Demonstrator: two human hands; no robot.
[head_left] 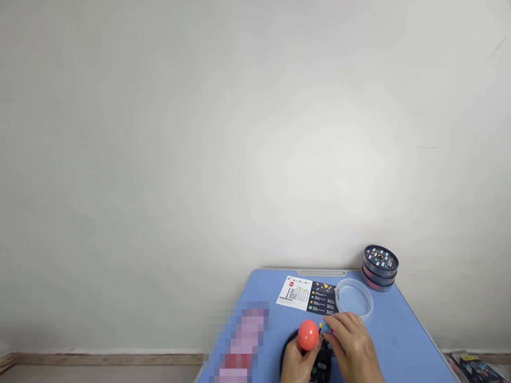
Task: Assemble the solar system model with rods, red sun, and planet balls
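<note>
An orange-red ball (308, 334) stands at the front of the table, with my left hand (298, 363) closed just beneath it on the planet model it belongs to. Beside the ball are a tiny yellow ball (320, 325) and a small blue ball (327, 327). My right hand (353, 343) has its thumb and fingers pinched at the blue ball, with a speck of red near the fingertips. Under both hands lies a round black tray (288, 340) with dark printed parts, partly hidden by the hands.
Behind the hands lie an instruction sheet (297, 293) and a clear round lid (354, 299) on the blue table (407, 335). Stacked round tins (380, 267) stand at the back right. A blurred pink strip (243, 340) is on the left. The wall (239, 159) rises behind.
</note>
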